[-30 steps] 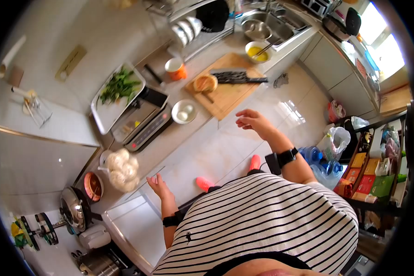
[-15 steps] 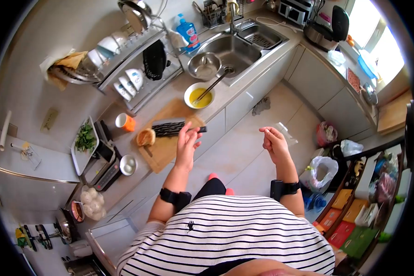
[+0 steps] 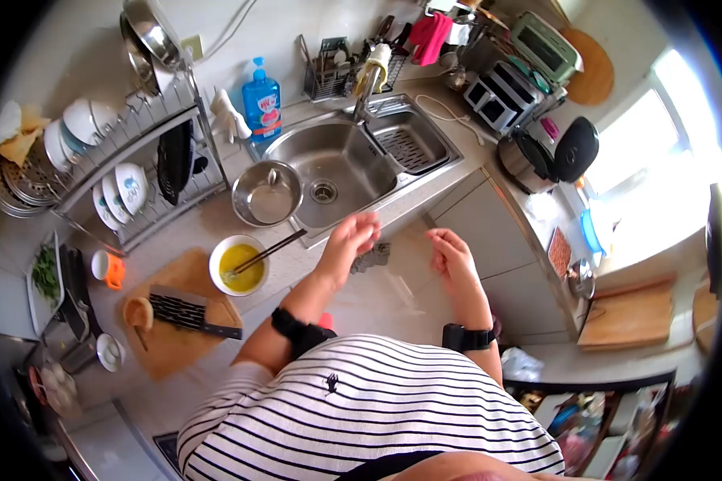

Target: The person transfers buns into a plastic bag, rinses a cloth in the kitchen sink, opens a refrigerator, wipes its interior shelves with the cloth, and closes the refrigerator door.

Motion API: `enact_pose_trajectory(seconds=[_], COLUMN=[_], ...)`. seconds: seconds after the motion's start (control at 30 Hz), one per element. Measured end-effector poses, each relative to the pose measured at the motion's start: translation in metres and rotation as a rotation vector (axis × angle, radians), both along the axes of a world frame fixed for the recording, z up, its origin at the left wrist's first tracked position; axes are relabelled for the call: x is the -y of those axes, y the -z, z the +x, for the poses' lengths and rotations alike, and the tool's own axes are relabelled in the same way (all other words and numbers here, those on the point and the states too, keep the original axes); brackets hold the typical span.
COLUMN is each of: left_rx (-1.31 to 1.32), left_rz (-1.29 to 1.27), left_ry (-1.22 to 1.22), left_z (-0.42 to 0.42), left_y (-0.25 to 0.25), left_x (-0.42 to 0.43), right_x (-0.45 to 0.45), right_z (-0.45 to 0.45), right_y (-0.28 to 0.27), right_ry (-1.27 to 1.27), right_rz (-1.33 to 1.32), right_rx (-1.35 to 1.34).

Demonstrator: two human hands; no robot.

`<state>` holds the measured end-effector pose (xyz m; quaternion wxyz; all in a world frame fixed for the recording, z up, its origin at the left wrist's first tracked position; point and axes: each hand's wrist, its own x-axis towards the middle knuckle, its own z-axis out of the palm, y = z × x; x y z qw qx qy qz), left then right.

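My left hand (image 3: 351,247) hangs in the air by the counter's front edge, close to the sink (image 3: 313,144). It holds nothing, and its slightly bent fingers are apart from the thumb. To its right, over the floor, my right hand (image 3: 451,255) has its fingers curled in, with nothing seen in them. Left of my hands, a white bowl (image 3: 215,272) holds yellow beaten egg and a pair of chopsticks (image 3: 277,247). A cleaver (image 3: 178,311) with a patterned blade and a piece of bread (image 3: 138,313) lie on the wooden cutting board (image 3: 164,361).
A metal bowl (image 3: 249,204) rests at the sink's left edge. Behind are a blue soap bottle (image 3: 261,100) and a dish rack (image 3: 124,164). An orange cup (image 3: 114,271) stands left of the board. On the right counter sits an open rice cooker (image 3: 525,160).
My view has swung right toward the sink and window, so the counter things appear further left. Both hands have moved along toward the sink and are closer together. Neither has picked anything up.
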<state>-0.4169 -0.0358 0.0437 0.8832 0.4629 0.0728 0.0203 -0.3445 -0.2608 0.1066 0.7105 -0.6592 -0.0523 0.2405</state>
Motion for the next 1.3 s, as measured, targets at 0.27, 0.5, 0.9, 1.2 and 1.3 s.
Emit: enact_pose_trajectory(seconds=[0.27, 0.5, 0.9, 1.2, 1.3], left_rx=[0.555, 0.016, 0.047, -0.016, 0.091], left_rz=[1.235, 2.289, 0.082, -0.607, -0.778], left_ry=[-0.724, -0.609, -1.224, -0.95, -0.915], left_z=[0.225, 0.362, 0.32, 0.331, 0.347], left_y=[-0.071, -0.102, -0.033, 0.081, 0.09], left_x=[-0.027, -0.098, -0.09, -0.049, -0.049], right_x=[-0.005, -0.05, -0.163, -0.205, -0.19], right_z=[0.16, 0.308, 0.507, 0.554, 0.554], right_y=[0.014, 0.036, 0.132, 0.16, 0.171], right_ry=[-0.12, -0.419, -0.644, -0.742, -0.748], right_rz=[-0.03, 0.02, -0.443, -0.852, -0.764], right_rx=[-0.054, -0.091, 0.87, 0.886, 1.042])
